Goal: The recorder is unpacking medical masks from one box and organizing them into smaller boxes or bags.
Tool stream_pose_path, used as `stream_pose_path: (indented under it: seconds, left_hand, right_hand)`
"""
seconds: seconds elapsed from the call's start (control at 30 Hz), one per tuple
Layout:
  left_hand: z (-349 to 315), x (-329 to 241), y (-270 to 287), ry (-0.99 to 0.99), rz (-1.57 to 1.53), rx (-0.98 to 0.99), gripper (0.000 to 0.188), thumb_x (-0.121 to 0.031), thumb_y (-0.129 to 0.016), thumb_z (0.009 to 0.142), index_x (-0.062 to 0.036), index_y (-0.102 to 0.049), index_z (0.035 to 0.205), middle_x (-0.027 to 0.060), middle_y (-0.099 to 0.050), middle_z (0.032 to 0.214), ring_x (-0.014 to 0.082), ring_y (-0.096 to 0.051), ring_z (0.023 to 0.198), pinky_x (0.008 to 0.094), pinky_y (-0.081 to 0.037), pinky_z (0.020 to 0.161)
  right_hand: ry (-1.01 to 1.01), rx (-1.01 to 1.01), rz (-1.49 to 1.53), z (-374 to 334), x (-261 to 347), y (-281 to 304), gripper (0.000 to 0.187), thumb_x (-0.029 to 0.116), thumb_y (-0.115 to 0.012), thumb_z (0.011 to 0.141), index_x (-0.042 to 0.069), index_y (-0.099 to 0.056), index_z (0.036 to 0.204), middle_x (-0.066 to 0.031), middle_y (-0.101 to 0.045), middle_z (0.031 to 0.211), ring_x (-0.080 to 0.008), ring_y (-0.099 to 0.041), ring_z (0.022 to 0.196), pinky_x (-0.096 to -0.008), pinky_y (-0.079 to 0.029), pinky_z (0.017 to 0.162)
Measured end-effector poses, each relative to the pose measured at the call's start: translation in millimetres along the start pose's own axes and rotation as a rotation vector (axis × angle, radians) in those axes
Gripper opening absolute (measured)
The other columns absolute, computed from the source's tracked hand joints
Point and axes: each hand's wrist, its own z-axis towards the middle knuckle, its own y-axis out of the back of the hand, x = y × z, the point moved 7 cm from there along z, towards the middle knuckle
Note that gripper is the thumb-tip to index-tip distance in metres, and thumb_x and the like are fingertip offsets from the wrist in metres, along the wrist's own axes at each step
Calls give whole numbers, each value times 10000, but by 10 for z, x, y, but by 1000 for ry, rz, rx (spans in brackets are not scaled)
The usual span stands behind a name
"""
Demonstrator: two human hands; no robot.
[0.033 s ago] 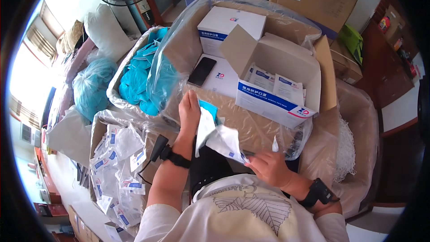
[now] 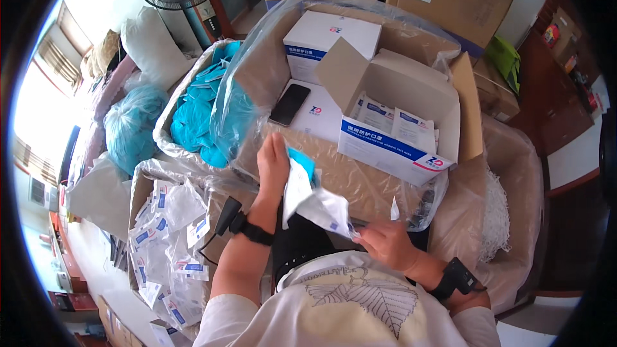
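My left hand [image 2: 273, 160] is closed at the upper end of a folded teal and white face mask [image 2: 303, 164], in front of the large carton. A white sachet [image 2: 326, 209] with a small blue print stretches from the mask's lower side toward my right hand [image 2: 389, 244]. My right fingers are closed on the sachet's right end. A small white scrap [image 2: 394, 209] stands out just above that hand; whether my fingers hold it, I cannot tell. The overlap of mask and sachet hides where one ends.
An open white and blue box [image 2: 392, 144] with flat sachets sits on the plastic-lined carton [image 2: 257, 58], beside a phone [image 2: 290, 104] on a closed box. Left stand a bin of teal masks [image 2: 193, 115] and a carton of sachets [image 2: 170, 244]. White strands [image 2: 495, 218] fill a right-hand carton.
The mask and sachet have shifted very slightly, a little downward and to the right at the teal end. Both hands keep their hold.
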Motion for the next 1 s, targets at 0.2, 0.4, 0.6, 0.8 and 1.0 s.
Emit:
stream_pose_path:
  seconds: [0.2,0.4,0.6,0.8,1.0]
  left_hand:
    - [-265,-719,61,-552,135,194,89,-100,-528,803,-45,-538,733,107,-556,677,297,-533,621,375,-403,568]
    - [-371,-1001,35,-613,200,289,67,-86,-541,782,-59,-554,722,72,-548,664,265,-527,603,351,-385,558]
    - [-444,-707,123,-415,306,280,97,-136,-529,814,-74,-557,746,83,-561,678,272,-550,639,359,-410,576]
    - [-543,-262,148,-36,349,300,217,-227,-461,883,-60,-514,754,134,-572,699,332,-569,692,427,-426,582]
    - [-622,12,295,219,36,241,260,-232,-426,907,-12,-482,780,212,-529,703,391,-513,677,419,-404,589]
  right_hand:
    - [-218,-88,160,362,-330,409,352,305,-630,769,8,-609,957,-177,-594,974,-330,-567,891,-394,-448,753]
    - [-362,368,124,848,-307,-77,366,322,-608,762,9,-582,951,-205,-606,858,-355,-581,832,-397,-453,734]
    - [-401,432,130,855,-285,-497,306,260,-580,770,18,-533,952,-186,-611,843,-349,-583,833,-426,-440,751]
    - [-104,17,-58,807,-247,-509,238,112,-510,796,19,-544,1012,-129,-606,840,-287,-578,820,-404,-391,809]
    - [-243,-115,337,834,-316,-388,235,77,-479,840,-1,-524,1058,-163,-581,962,-303,-560,899,-367,-412,820]
